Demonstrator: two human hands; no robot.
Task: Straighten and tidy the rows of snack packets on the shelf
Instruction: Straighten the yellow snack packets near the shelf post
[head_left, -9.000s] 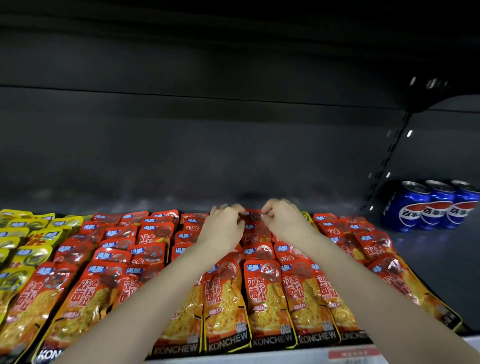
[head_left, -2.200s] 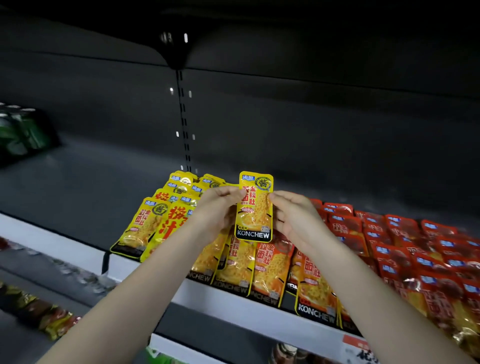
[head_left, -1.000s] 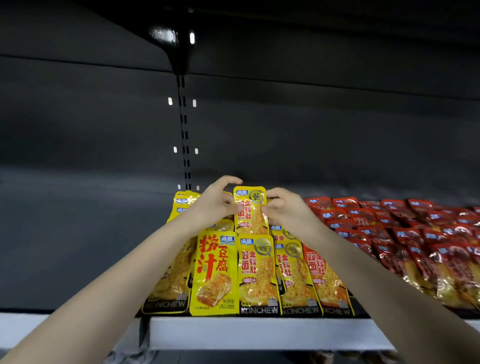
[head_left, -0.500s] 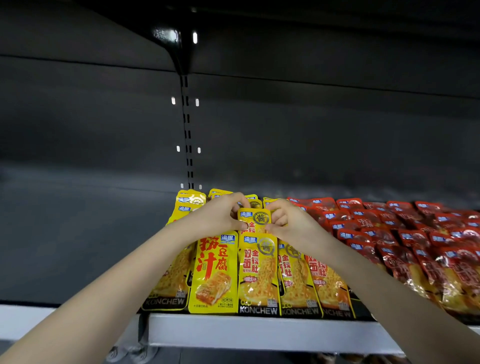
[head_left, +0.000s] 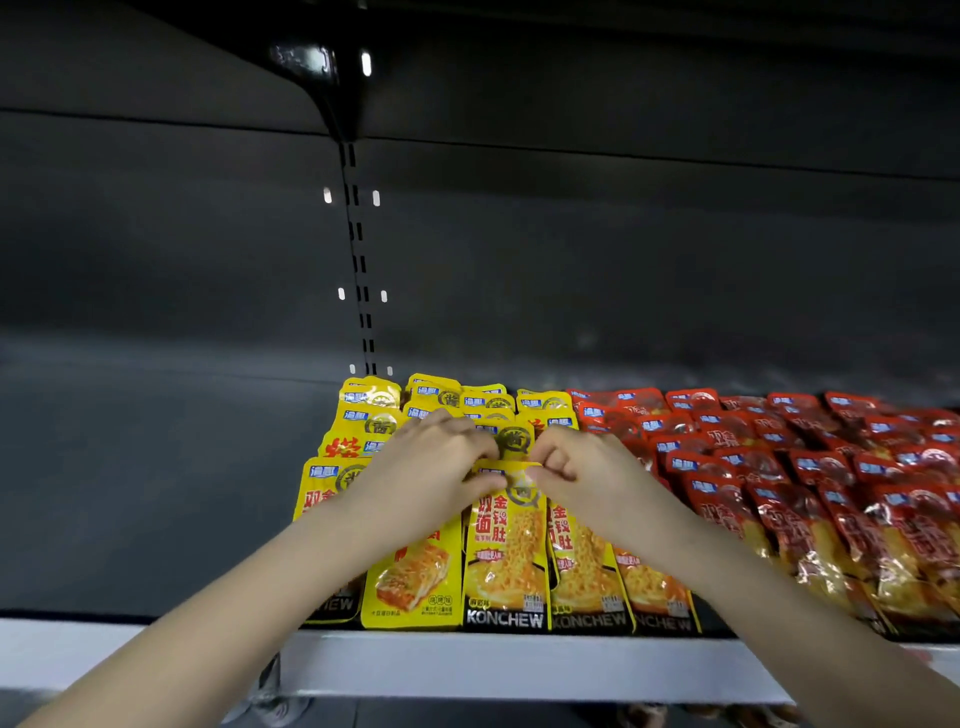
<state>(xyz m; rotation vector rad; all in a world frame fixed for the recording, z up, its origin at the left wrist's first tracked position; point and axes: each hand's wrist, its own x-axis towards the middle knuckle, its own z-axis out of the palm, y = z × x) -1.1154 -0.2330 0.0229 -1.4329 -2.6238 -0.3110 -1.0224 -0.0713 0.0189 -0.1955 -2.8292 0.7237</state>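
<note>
1. Dark store shelf (head_left: 519, 667), black back panel (head_left: 623, 260) w/ slotted upright (head_left: 358, 249).
2. Yellow packets (head_left: 431, 400) lie in overlapping rows, tops to the back, prob. so labels read from the front. Red packets (head_left: 779, 467) are just beside them, on the right.
3. Left grip (head_left: 436, 467) & right grip (head_left: 576, 467) each pinch the top edge of the front yellow packet (head_left: 506, 551). Two-point hold prob. keeps it square.
4. Its bottom edge is at the shelf lip, level w/ neighbours, so it looks abt seated.

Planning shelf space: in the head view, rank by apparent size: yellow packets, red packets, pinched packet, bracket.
1. yellow packets and red packets: alike, red cropped
2. pinched packet
3. bracket
</note>
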